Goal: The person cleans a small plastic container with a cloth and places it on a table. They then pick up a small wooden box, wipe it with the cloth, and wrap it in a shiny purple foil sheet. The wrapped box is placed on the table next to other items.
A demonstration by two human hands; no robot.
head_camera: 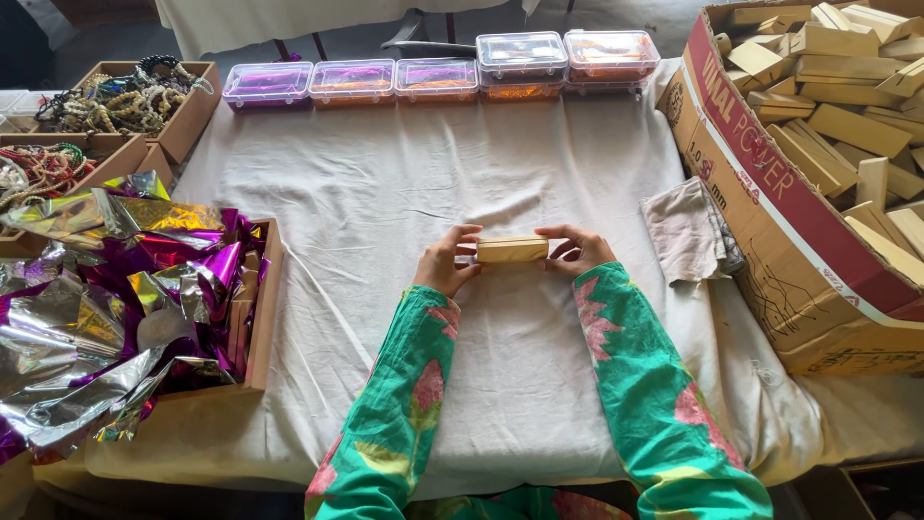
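Head view: both hands, left hand (445, 264) and right hand (576, 252), grip a tan oblong box (512, 249).

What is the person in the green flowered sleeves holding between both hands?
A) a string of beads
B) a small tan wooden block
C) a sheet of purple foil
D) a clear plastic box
B: the left hand and right hand grip the two ends of a small tan wooden block above the white cloth-covered table.

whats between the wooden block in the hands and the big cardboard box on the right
In the head view, a crumpled grey cloth lies on the white table cover between the wooden block and the cardboard box, next to the right hand.
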